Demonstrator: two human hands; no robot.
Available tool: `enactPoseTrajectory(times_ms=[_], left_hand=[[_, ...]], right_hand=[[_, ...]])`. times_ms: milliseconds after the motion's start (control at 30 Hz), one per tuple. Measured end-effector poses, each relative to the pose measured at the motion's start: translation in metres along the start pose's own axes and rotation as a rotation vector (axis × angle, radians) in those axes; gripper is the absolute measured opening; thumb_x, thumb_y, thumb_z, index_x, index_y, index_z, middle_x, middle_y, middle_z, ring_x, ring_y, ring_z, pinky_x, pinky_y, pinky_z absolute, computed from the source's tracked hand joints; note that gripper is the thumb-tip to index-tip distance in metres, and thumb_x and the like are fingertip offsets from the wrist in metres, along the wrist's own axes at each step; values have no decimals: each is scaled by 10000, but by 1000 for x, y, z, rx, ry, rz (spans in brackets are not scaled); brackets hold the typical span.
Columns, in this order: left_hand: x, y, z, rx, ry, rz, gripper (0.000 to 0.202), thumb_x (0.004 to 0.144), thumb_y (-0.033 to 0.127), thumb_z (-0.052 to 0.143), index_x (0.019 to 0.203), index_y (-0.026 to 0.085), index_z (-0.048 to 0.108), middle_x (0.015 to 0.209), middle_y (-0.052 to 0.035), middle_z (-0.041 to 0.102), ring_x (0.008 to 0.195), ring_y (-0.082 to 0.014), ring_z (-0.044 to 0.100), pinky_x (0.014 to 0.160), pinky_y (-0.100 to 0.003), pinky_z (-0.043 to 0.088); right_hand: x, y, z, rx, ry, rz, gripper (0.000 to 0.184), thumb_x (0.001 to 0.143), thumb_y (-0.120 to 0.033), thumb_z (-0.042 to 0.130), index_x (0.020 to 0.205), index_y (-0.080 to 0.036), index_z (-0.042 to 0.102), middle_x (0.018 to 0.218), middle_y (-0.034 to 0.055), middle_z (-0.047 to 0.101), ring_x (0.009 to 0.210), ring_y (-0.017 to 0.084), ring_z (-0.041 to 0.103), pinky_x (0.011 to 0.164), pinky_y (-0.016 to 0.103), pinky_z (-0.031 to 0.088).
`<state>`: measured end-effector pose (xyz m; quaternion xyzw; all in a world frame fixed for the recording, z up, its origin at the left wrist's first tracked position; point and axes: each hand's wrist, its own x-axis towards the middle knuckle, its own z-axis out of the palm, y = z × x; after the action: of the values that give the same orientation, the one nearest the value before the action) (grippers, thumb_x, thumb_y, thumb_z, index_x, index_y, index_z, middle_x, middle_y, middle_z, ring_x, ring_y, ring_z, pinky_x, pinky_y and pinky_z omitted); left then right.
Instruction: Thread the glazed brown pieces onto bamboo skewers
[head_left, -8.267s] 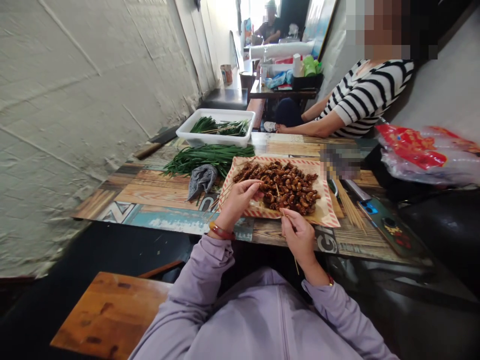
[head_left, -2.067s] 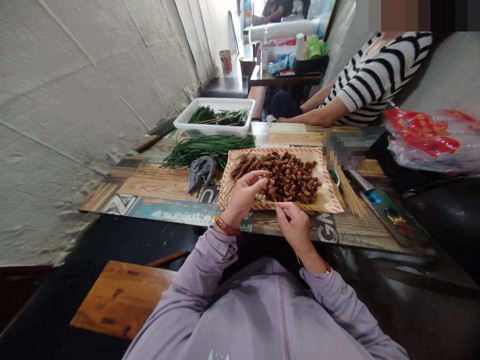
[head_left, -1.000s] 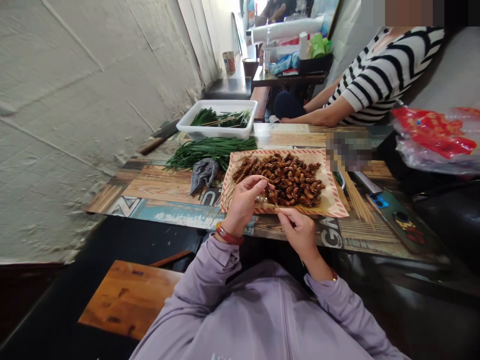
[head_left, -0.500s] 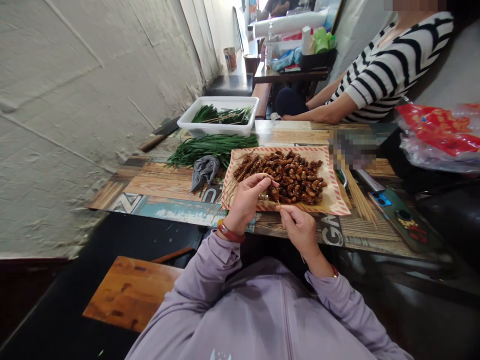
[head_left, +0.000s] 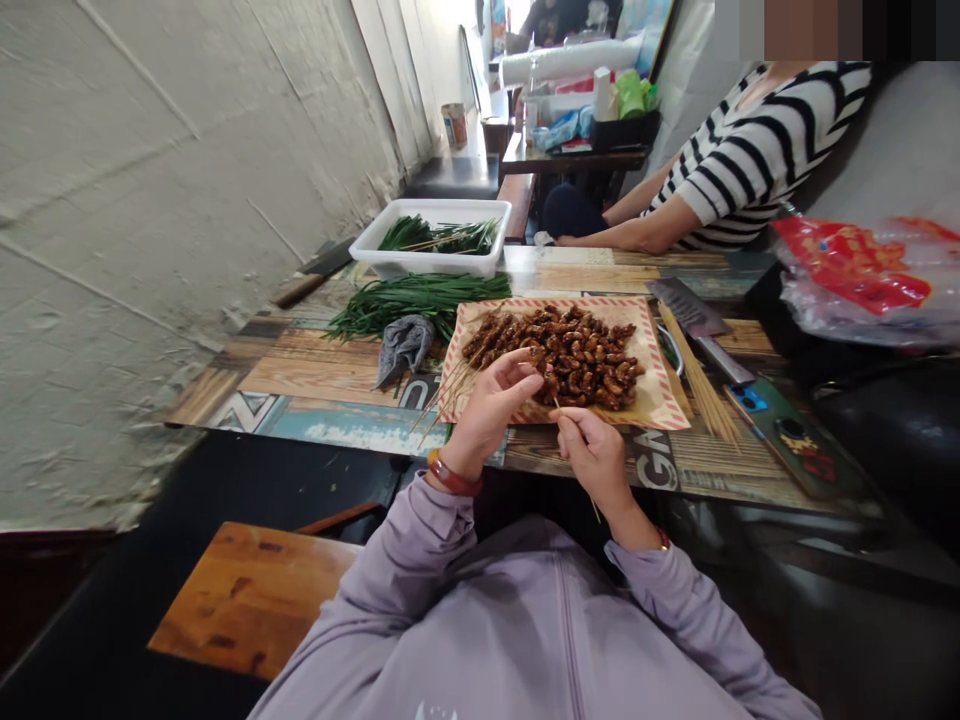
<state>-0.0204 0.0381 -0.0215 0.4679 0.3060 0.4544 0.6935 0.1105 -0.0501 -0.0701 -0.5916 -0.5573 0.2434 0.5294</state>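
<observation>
At the bench (head_left: pixel 315 385) near edge, left hand (head_left: pixel 489 408) grip pinches a brown piece (head_left: pixel 538 372) over the tray (head_left: pixel 654 370); right hand (head_left: pixel 594 457) grip clamps a skewer (head_left: pixel 557 407), tip angled to meet it.

Cracked grey wall (head_left: pixel 150 200) beside a patterned wooden table (head_left: pixel 315 380).

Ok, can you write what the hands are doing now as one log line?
left hand: fingertips at pile of brown glazed morsels | right hand: pinching bamboo skewer | striped paper tray: holds the pile
</observation>
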Motion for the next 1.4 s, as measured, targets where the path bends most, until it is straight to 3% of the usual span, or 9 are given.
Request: enactPoseTrajectory(times_ms=[300,533,700,900,1100,1400], left_hand=[[-6,-2,17,-183,31,-46,413,692,238,772,1042,188,559,790,21,644,690,-76,588,674,-206,435],[-9,-2,22,-199,36,-30,494,680,245,784,1103,208,531,839,12,664,802,-139,658,716,-264,496],[-10,-1,23,-183,16,-51,515,687,263,777,1125,204,512,874,-15,694,778,-165,679,656,-269,510],[-9,0,24,-194,14,-88,514,680,247,783,1116,176,522,883,-37,711,808,-175,696,737,-291,530],[-10,1,22,-214,-24,-123,548,681,261,786,1147,196,504,975,-62,712,892,-223,701,728,-327,549],[-12,-6,19,-285,15,-77,474,670,188,784,1093,192,570,935,-36,707,1014,-226,675,925,-367,486]], right_hand=[[2,-3,0,13,0,0,247,926,-334,460,925,-184,656,509,-64,531,468,101,520,563,221,442],[1,0,1,-22,18,-22,234,920,-326,469,930,-194,662,514,-61,541,468,106,523,555,225,444],[1,-1,0,-33,18,-25,239,913,-328,476,938,-192,672,520,-54,555,469,113,529,564,232,449],[2,-3,-2,-13,-1,-21,260,931,-320,453,953,-178,670,500,-61,535,470,104,522,579,220,450],[1,-2,-2,-5,0,-27,272,935,-333,446,950,-182,671,505,-59,533,470,103,523,575,219,451],[0,-2,-4,59,-4,2,267,934,-342,444,963,-186,659,511,-60,539,464,100,518,565,221,446]])
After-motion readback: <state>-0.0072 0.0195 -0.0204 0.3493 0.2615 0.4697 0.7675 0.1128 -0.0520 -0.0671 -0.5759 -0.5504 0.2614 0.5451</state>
